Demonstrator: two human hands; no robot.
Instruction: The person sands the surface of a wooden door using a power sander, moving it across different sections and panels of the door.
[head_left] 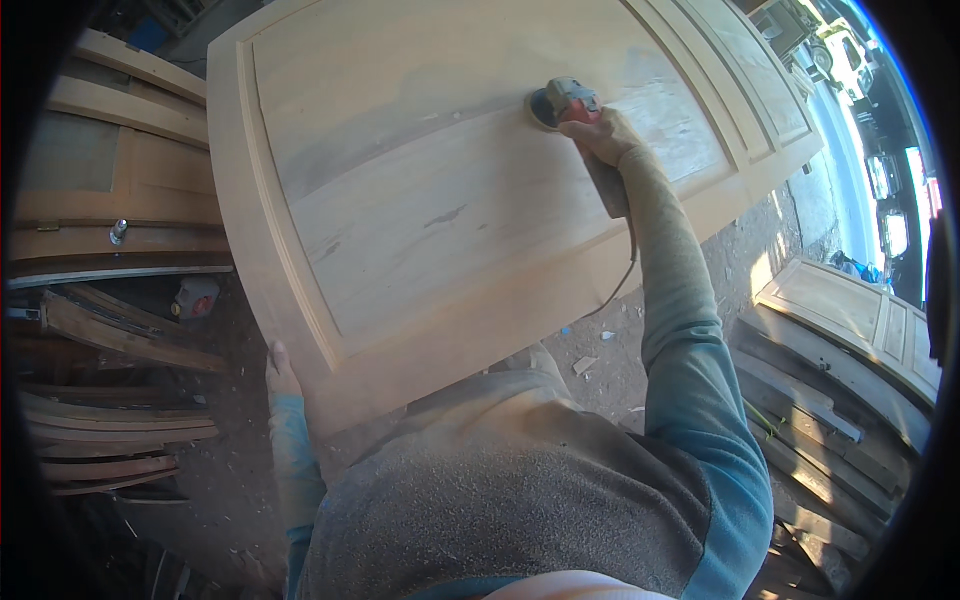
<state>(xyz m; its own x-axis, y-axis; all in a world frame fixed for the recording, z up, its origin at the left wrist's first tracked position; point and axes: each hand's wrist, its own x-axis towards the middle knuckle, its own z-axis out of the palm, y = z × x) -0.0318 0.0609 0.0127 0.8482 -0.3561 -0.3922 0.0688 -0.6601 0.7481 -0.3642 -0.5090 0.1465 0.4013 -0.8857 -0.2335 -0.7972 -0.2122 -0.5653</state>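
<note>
A large pale wooden door [430,170] with recessed panels and moulded frames lies flat in front of me. My right hand [605,136] is closed around the body of an angle grinder [572,97] with a grey head and red housing. Its dark round disc [543,108] rests on the big panel, right of the middle. A cord runs from the tool's rear down over the door's near edge. My left hand [280,372] grips the near left edge of the door, thumb up; its other fingers are hidden. Dust coats both sleeves and my dark apron.
Stacked wooden doors and frames [150,190] stand at the left, with curved-looking boards [130,420] below them. More planks [810,420] and a panelled door [850,310] lie at the right. Scraps litter the ground [590,350]. Parked vehicles [845,55] show at the far right.
</note>
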